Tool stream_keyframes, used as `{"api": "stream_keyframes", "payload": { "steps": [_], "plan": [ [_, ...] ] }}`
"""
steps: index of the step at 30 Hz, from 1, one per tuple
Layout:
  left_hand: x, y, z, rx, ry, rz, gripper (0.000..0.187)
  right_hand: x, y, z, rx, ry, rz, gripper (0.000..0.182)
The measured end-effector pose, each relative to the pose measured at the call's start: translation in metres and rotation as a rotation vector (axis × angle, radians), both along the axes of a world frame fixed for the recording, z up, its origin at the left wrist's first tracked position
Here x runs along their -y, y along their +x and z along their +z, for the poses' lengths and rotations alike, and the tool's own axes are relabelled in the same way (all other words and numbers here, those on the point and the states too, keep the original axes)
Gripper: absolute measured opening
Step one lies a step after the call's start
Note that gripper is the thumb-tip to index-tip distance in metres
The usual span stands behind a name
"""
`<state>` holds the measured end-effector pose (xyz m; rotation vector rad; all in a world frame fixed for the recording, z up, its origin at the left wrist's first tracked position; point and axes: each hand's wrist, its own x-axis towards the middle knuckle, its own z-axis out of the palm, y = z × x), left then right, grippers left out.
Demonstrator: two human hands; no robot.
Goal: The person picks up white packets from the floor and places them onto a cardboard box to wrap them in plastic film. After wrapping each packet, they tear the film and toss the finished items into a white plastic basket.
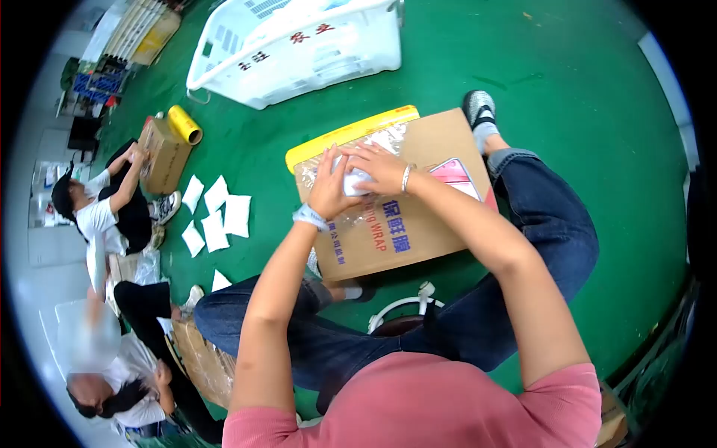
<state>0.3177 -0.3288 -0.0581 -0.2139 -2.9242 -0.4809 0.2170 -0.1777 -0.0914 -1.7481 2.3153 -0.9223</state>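
Observation:
My left hand (pixel 328 188) and my right hand (pixel 379 169) come together over a cardboard box (pixel 407 231) between my knees. Their fingers curve around a small white packet (pixel 355 183), gripping it from both sides. Clear plastic film (pixel 388 140) lies crinkled on the box top beneath and beyond my hands. Along the box's far edge lies a long yellow roll of cling film (pixel 351 137). Blue and red print and a pink phone picture (pixel 455 178) mark the cardboard.
A white plastic basket (pixel 321 63) holding white packets stands ahead. Several white packets (pixel 215 228) lie on the green floor at left. Two co-workers (pixel 112 209) sit at far left, near another cardboard box (pixel 166 158) topped by a yellow roll (pixel 184 125).

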Motion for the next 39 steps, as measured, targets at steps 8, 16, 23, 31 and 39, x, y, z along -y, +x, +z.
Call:
{"api": "stream_keyframes", "payload": {
  "steps": [8,16,23,31,39],
  "plan": [
    [-0.033,0.087,-0.020,0.210,-0.245,0.288,0.025,-0.007,-0.003,0.027,-0.125,0.289,0.053,0.095],
    [0.000,0.147,0.062,0.558,-0.202,0.385,0.020,-0.013,0.034,0.033,-0.154,0.340,0.116,0.080],
    [-0.066,0.159,0.086,0.487,0.634,-0.092,0.015,-0.047,0.123,0.062,0.144,0.486,0.320,0.062],
    [-0.026,0.073,0.022,0.104,0.310,0.202,0.019,0.037,0.018,0.035,0.409,0.638,0.418,0.051],
    [0.000,0.049,-0.044,-0.103,0.520,0.148,0.014,-0.024,0.060,0.015,0.064,0.224,0.073,0.085]
  ]
}}
